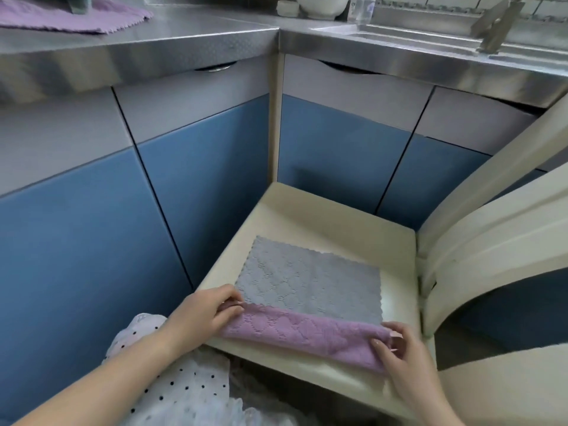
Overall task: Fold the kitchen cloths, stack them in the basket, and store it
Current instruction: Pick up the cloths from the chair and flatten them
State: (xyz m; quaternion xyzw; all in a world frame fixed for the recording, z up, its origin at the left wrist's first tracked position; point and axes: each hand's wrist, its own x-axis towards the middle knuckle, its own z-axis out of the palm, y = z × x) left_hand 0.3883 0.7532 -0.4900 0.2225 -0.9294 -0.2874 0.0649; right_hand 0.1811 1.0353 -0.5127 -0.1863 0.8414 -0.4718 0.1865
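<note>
Kitchen cloth, two-sided, lies spread on the seat of a cream chair that stands in the corner of a kitchen, in front of blue and grey cabinet doors. Above them runs a steel counter, where a second cloth, purple, lies flat at the far left with something pale green on it. A sink is set into the counter at the right, with a white bowl and a clear bottle near it. No basket is in view.

The cloth on the chair shows grey on top; its near edge is turned over toward the far side, so a long purple band faces up along the front of the seat. The cloth looks thin, light and limp, with a textured weave and pinked edges. Judging by that, it will sag wherever it is not held and should crease easily but slide little on the seat. The best places to hold it are the two ends of the folded edge, keeping it taut between them.

The left hand pinches the left end of the purple fold between thumb and fingertips. The right hand grips the right end, fingers curled over the folded edge. A dotted white sleeve or garment shows beneath the left forearm.
</note>
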